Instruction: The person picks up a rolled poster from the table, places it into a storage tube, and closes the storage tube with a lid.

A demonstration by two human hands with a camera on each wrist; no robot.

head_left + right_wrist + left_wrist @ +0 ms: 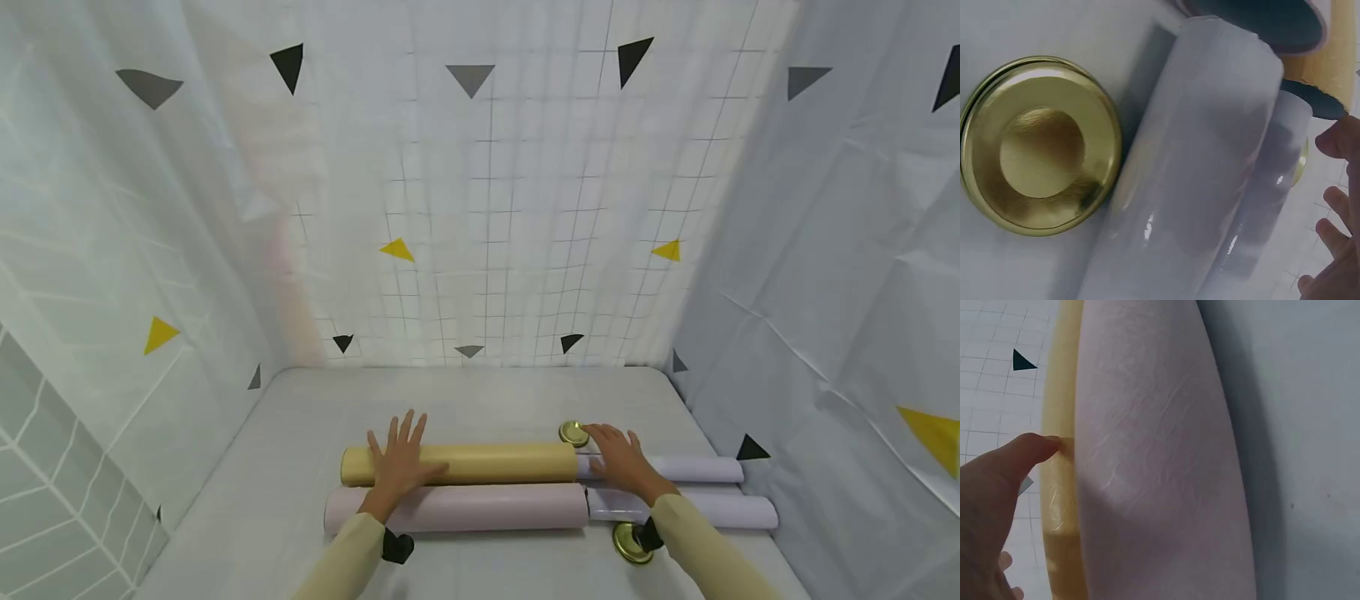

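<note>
Two long rolls lie side by side on the grey table (480,392): a yellow roll (495,462) behind, a pink roll (480,507) in front. My left hand (400,460) rests flat with spread fingers on the yellow roll's left part; its thumb (1029,449) touches that roll (1057,487) beside the pink one (1160,475). My right hand (618,458) lies with straight fingers on two white rolls (697,468) (705,507) that stick out to the right. Its fingertips reach a gold lid (573,433). A second gold lid (628,542) (1038,147) sits in front of the near white roll (1204,175).
White sheets with a grid and scattered black, grey and yellow triangles hang behind (487,208) and on both sides (840,250), closing in the table. Bare table surface shows behind the rolls and at the front left.
</note>
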